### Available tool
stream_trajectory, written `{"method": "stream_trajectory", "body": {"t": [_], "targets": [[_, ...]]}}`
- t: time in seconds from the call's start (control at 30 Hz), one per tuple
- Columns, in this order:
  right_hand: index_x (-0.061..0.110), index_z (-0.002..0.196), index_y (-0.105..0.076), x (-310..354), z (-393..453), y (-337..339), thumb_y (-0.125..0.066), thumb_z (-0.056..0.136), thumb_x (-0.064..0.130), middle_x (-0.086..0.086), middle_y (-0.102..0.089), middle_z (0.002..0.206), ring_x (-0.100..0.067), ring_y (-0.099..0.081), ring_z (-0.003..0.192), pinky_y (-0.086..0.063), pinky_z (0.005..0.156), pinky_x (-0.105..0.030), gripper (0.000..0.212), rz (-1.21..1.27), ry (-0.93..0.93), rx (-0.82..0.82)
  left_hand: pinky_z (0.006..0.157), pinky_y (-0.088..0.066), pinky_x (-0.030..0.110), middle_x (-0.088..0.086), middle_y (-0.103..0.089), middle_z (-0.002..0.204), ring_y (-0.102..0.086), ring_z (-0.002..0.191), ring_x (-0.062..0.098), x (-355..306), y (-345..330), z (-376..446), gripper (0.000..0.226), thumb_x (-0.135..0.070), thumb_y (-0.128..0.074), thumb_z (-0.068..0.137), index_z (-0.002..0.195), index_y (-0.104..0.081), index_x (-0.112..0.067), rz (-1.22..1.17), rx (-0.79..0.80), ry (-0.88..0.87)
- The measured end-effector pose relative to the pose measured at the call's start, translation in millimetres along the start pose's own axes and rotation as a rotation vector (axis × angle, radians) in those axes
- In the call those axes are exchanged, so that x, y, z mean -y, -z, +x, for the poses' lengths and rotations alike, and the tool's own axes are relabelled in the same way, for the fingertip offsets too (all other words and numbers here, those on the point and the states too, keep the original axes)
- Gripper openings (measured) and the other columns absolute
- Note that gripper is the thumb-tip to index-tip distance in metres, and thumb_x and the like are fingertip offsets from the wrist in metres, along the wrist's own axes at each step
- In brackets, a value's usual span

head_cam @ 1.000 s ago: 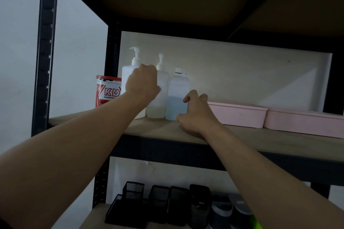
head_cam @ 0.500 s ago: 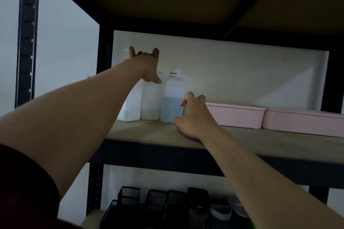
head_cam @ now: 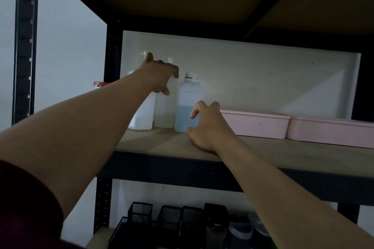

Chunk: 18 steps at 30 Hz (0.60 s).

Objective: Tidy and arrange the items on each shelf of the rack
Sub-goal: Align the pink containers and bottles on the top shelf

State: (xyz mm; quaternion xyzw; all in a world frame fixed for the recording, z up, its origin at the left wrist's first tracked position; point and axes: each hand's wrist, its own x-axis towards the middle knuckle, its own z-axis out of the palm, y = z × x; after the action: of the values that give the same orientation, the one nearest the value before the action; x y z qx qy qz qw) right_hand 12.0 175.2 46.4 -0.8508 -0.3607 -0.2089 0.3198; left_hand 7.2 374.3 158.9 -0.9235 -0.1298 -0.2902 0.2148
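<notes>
With the right hand (head_cam: 206,127) resting on the shelf (head_cam: 263,153), its grip loosely curled and touching the base of the blue-liquid bottle (head_cam: 187,105), a nudge could tip it, while farther back the left hand (head_cam: 159,76) spreads its grip over the pump bottles (head_cam: 164,113).

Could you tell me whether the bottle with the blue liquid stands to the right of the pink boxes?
No, the blue-liquid bottle stands left of both pink boxes.

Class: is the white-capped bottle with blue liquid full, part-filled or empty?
Part-filled: in the capped bottle, the blue liquid reaches roughly halfway up; the upper body looks clear.
</notes>
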Motion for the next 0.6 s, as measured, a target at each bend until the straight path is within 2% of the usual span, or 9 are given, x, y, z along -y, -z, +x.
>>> {"method": "stream_trajectory", "body": {"t": [0.17,0.33,0.4,0.5,0.6], "targets": [[0.024,0.109,-0.048,-0.3,-0.2,-0.1,-0.074,0.088,0.021,-0.003,-0.034,0.120,-0.016,-0.054,0.089,-0.044,0.077,-0.027,0.034,-0.007,-0.010,0.010,0.096,-0.038,0.036,0.009,-0.059,0.133,-0.053,0.120,0.032,-9.9,0.7,2.8,0.067,-0.040,-0.077,0.086,0.142,-0.043,-0.028,-0.056,-0.010,0.037],[0.024,0.109,-0.049,-1.6,1.3,-1.9,-0.074,0.088,0.022,-0.003,-0.034,0.122,-0.018,-0.056,0.092,-0.043,0.077,-0.027,0.033,-0.011,-0.020,0.006,0.081,-0.035,0.033,0.008,-0.065,0.118,-0.059,0.105,0.029,-10.7,-5.8,4.3,0.063,-0.039,-0.074,0.089,0.140,-0.040,-0.027,-0.034,-0.027,0.049],[0.024,0.109,-0.049,-1.5,1.9,-3.0,-0.075,0.088,0.023,-0.003,-0.034,0.123,-0.019,-0.056,0.095,-0.043,0.077,-0.027,0.033,-0.011,-0.018,0.007,0.081,-0.032,0.032,0.006,-0.067,0.112,-0.059,0.098,0.028,-11.1,-9.2,6.8,0.060,-0.032,-0.073,0.091,0.139,-0.038,-0.026,0.005,-0.028,0.041],[0.024,0.109,-0.049,-1.8,2.4,-3.7,-0.075,0.088,0.024,-0.003,-0.033,0.123,-0.019,-0.056,0.096,-0.044,0.080,-0.028,0.033,-0.010,-0.020,0.007,0.086,-0.033,0.034,0.004,-0.068,0.108,-0.063,0.099,0.026,-11.8,-13.7,10.3,0.058,-0.025,-0.073,0.092,0.138,-0.037,-0.027,0.060,-0.047,0.026],[0.023,0.108,-0.050,-2.7,1.7,-3.9,-0.074,0.088,0.023,-0.003,-0.034,0.122,-0.018,-0.055,0.091,-0.045,0.080,-0.029,0.032,-0.006,-0.027,0.002,0.097,-0.034,0.035,0.005,-0.065,0.114,-0.062,0.104,0.025,-12.3,-15.4,7.2,0.057,-0.037,-0.070,0.093,0.140,-0.040,-0.029,0.121,-0.082,0.029]]}}
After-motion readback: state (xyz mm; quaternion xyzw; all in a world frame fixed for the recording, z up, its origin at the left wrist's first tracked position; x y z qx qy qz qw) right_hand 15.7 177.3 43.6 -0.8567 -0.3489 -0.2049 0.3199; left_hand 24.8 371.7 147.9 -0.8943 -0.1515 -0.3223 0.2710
